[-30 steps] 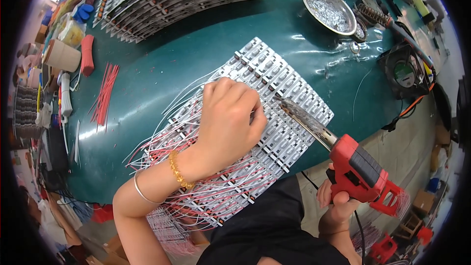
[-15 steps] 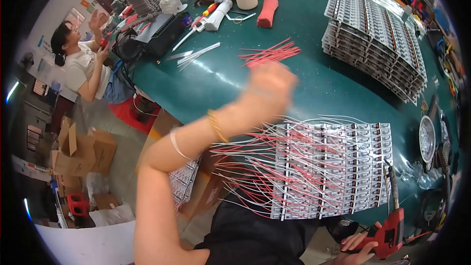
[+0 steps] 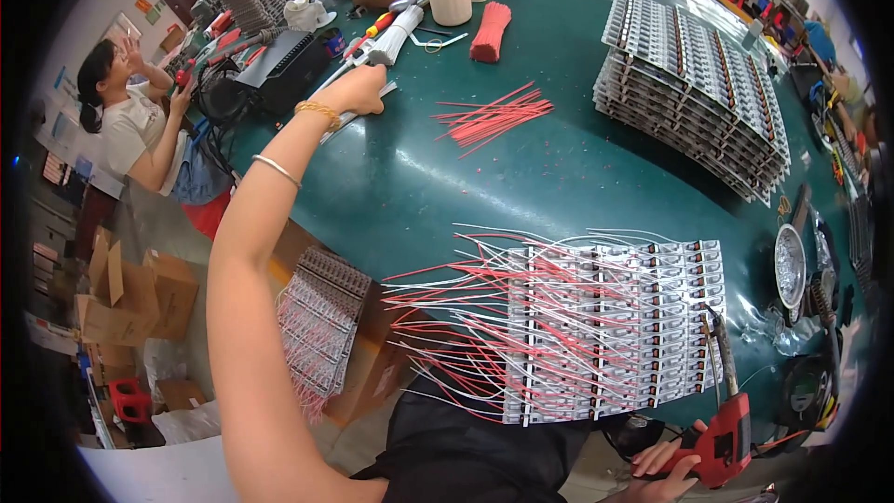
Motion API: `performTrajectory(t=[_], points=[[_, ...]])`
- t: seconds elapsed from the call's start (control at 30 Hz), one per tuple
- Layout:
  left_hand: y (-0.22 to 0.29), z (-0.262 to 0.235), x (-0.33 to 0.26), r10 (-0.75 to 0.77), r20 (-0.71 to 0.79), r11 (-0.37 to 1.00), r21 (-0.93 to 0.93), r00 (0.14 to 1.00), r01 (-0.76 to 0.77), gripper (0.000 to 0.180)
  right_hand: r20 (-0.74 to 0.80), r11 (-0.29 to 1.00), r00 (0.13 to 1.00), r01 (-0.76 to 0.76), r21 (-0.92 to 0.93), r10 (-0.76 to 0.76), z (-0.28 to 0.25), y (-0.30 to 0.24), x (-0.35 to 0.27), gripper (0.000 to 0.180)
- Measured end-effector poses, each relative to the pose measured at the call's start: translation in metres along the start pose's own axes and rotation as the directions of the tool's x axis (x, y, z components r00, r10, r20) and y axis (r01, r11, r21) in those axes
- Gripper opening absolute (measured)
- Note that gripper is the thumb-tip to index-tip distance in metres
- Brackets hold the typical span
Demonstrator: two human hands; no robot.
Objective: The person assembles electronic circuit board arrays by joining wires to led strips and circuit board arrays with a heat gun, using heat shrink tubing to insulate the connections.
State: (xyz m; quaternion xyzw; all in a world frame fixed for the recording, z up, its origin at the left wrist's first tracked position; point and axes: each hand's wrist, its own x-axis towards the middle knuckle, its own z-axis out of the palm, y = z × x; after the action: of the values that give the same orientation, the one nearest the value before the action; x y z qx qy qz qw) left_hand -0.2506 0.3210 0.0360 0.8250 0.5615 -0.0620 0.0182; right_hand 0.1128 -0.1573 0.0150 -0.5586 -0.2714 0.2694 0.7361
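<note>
Head view: the left hand [image 3: 361, 90] is stretched to the far left of the green table [image 3: 363, 205], where its curled fingers are placed over loose white wires [image 3: 337, 124]; whether any wire is pinched cannot be told, since the fingertips are hidden. A yellow bracelet [image 3: 318, 113] and a silver bangle [image 3: 277, 169] are worn on that arm. At the near right, a red soldering gun [image 3: 728, 442] is gripped by the right hand [image 3: 669, 459], and its dark tip is held over the right edge of the panel of small modules [image 3: 678, 354]; whether contact is made cannot be told. The panel is laid along the near edge of the table, with red and white leads [image 3: 466, 317] spread over its left part and beyond. Loose red wires [image 3: 496, 117] are scattered on the table right of the left hand, and a red bundle [image 3: 491, 33] is set farther back. A stack of panels [image 3: 694, 84] is placed at the far right, with a metal bowl [image 3: 790, 265] nearer. At the far left, a red tool is held by a co-worker [image 3: 154, 135].
</note>
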Motion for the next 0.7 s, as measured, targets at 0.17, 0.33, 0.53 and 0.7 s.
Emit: performTrajectory(t=[0.17,0.33,0.53,0.7], points=[[-0.024,0.009,-0.017,-0.056,-0.056,0.943,-0.331,0.997,0.034,0.023,-0.032,0.999,0.999,-0.040,0.023,0.041,0.000,-0.004,0.001,0.053],[-0.007,0.017,-0.039,-0.154,-0.242,0.847,-0.532,0.958,0.002,0.022,0.017,1.000,1.000,-0.007,0.027,0.006,-0.009,-0.003,0.000,0.055],[0.016,0.019,-0.038,-0.333,-0.517,0.801,-0.596,0.789,-0.053,0.015,-0.116,0.999,0.992,0.043,0.008,-0.041,-0.028,0.002,-0.011,0.057],[0.110,-0.022,-0.055,-0.098,-0.591,0.822,-0.502,0.800,-0.270,0.012,-0.037,0.994,0.995,0.095,0.049,-0.093,-0.051,0.016,-0.015,0.063]])
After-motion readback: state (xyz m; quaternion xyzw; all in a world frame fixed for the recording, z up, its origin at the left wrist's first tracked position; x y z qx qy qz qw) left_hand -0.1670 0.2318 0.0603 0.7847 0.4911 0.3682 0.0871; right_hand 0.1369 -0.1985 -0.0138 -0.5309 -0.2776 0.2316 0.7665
